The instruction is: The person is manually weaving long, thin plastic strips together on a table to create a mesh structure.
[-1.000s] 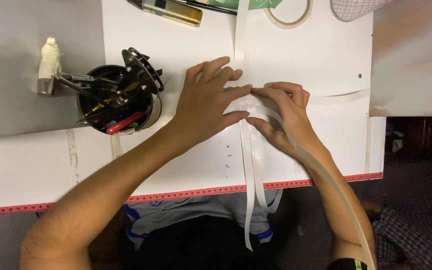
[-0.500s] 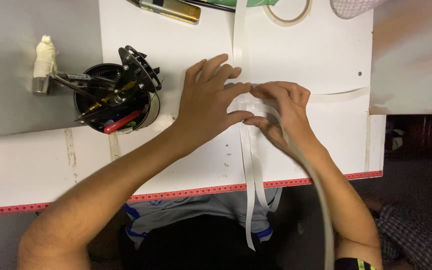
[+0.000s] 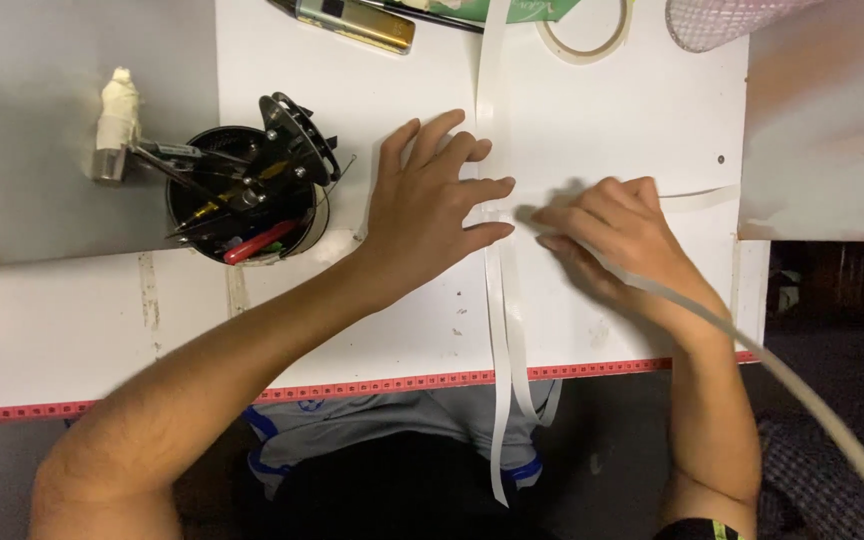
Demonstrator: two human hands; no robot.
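Long white paper strips (image 3: 500, 300) are pressed flat on the white bench (image 3: 402, 330) under the spread fingers of the left hand (image 3: 432, 215). The right hand (image 3: 622, 235) pinches a strip beside them. A green package (image 3: 527, 10) lies at the far edge.

A long white strip (image 3: 497, 330) is laid flat along the white tabletop, pinned beneath the spread fingers of the left hand (image 3: 432, 210). From the pinned spot it is run away past the fingertips, and nearer lengths are draped over the table edge. A second pale strip (image 3: 772, 370) is pinched in the right hand (image 3: 617, 235) and curved off past the wrist.
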